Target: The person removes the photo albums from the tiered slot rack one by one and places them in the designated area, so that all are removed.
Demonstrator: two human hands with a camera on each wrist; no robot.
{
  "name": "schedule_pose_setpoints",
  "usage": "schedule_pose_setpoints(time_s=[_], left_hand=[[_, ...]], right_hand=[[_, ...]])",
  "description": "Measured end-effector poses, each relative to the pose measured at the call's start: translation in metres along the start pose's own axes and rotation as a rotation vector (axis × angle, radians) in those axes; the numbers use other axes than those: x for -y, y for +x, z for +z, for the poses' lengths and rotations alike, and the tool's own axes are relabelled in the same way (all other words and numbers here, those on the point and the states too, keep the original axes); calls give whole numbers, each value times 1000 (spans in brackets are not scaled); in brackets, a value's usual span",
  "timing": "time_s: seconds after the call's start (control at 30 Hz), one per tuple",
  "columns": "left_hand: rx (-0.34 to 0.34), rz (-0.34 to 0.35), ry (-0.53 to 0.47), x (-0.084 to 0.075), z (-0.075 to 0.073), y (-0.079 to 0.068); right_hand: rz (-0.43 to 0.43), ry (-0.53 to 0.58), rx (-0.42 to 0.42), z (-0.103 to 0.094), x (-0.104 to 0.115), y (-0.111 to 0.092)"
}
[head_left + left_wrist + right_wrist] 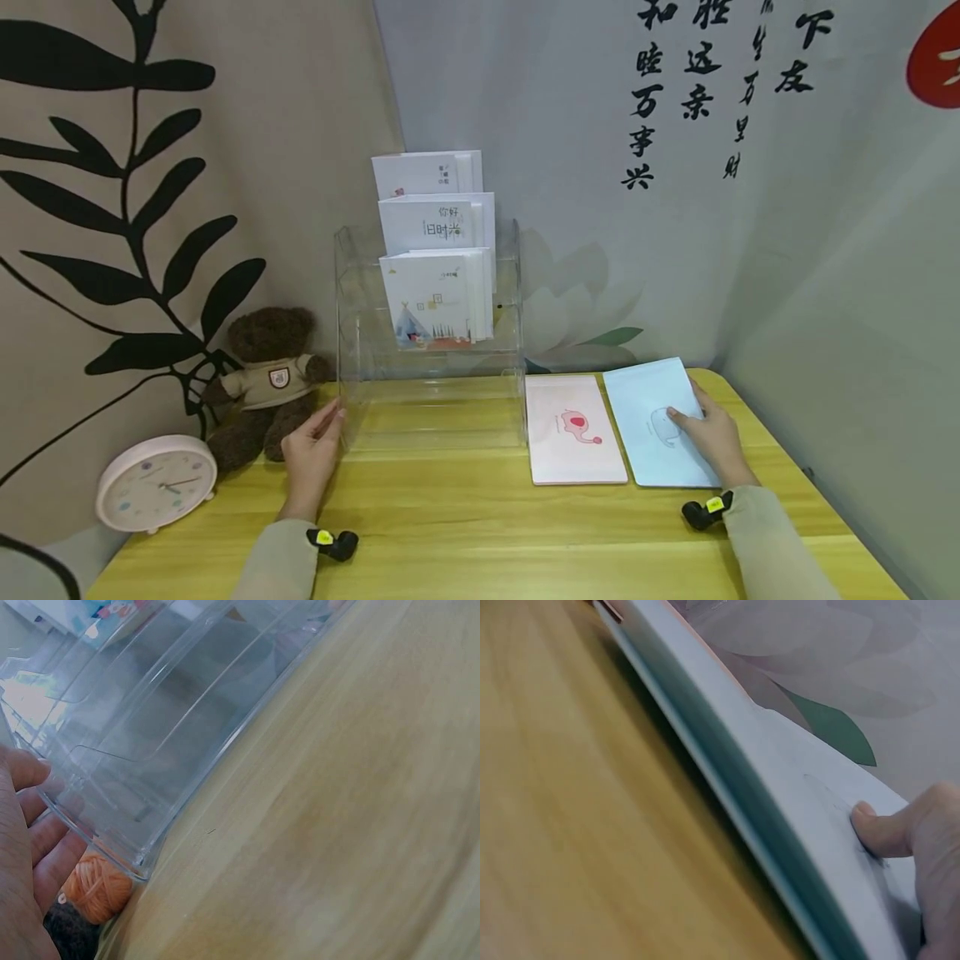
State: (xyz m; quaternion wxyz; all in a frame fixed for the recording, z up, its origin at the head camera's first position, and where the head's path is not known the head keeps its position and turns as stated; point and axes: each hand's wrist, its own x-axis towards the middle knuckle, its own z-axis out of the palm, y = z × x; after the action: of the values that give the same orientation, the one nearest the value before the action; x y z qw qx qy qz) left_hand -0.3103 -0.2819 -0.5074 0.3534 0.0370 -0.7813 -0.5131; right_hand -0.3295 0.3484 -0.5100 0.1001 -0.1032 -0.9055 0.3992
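Note:
A clear acrylic display rack (431, 437) stands at the back of the table, with small white booklets (431, 296) in its three tiers. At its left side my left hand (313, 454) holds the edge; the left wrist view shows the thumb (28, 769) at the clear panel and the fingers behind it. My right hand (712, 437) grips a light blue notebook (648, 400) by its right edge, thumb on the cover, other fingers hidden. The notebook is slightly raised off the table. Beside it lies a pink notebook (566, 442) with an elephant drawing.
A brown teddy bear (262, 400) sits left of the rack, behind a white round clock (156, 485). An orange yarn ball (97, 889) shows beyond the rack. Behind the table hangs a printed backdrop (562, 167); a wall closes the right side.

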Motion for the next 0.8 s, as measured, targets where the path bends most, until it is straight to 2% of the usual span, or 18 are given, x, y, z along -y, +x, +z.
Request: schedule_pose_setpoints(time_s=[0.4, 0.8], left_hand=[[-10, -6, 13, 0, 1, 2], [-2, 17, -2, 1, 0, 1]], right_hand=[[21, 7, 16, 1, 1, 0], [13, -68, -9, 7, 3, -1]])
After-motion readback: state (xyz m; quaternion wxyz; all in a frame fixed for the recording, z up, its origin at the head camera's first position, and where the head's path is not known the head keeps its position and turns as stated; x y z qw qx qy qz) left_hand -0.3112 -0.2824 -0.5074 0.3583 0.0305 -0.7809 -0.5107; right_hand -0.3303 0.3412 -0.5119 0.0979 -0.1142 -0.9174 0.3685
